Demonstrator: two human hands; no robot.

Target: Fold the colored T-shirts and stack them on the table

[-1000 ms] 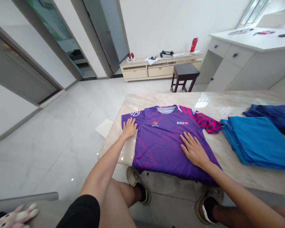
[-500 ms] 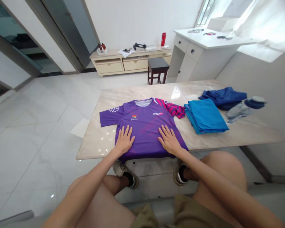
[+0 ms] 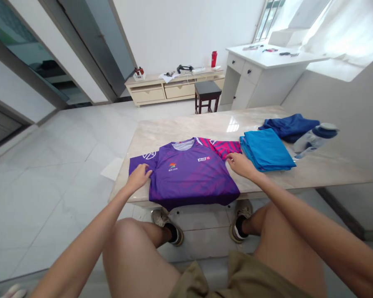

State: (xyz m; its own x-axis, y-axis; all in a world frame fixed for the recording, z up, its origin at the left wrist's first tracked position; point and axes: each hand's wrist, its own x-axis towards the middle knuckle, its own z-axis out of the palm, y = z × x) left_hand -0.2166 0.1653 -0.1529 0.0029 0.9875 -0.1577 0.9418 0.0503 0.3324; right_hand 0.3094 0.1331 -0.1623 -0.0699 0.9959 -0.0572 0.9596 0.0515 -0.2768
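Note:
A purple T-shirt (image 3: 189,178) lies front up on the marble-topped table (image 3: 186,124), collar away from me, its hem hanging over the near edge. One sleeve is plain purple with a white emblem; the other is patterned pink and dark. My left hand (image 3: 139,178) is at the underarm of the plain sleeve, fingers curled and pinched on the cloth. At the lower edge of the patterned sleeve, my right hand (image 3: 240,164) has its thumb and fingertips closed on the fabric. How much cloth each pinch takes in is hard to see.
A folded bright blue garment (image 3: 267,151) sits right of the shirt, touching its sleeve. Behind it are a dark blue cloth (image 3: 289,126) and a clear bottle with a blue-and-white lid (image 3: 317,138). A dark stool (image 3: 208,89) stands beyond the table.
Both hands have left their flat position on the shirt's front and moved outward to the sleeves, fingers now closing. The patterned sleeve lies straighter, and the camera view has shifted slightly.

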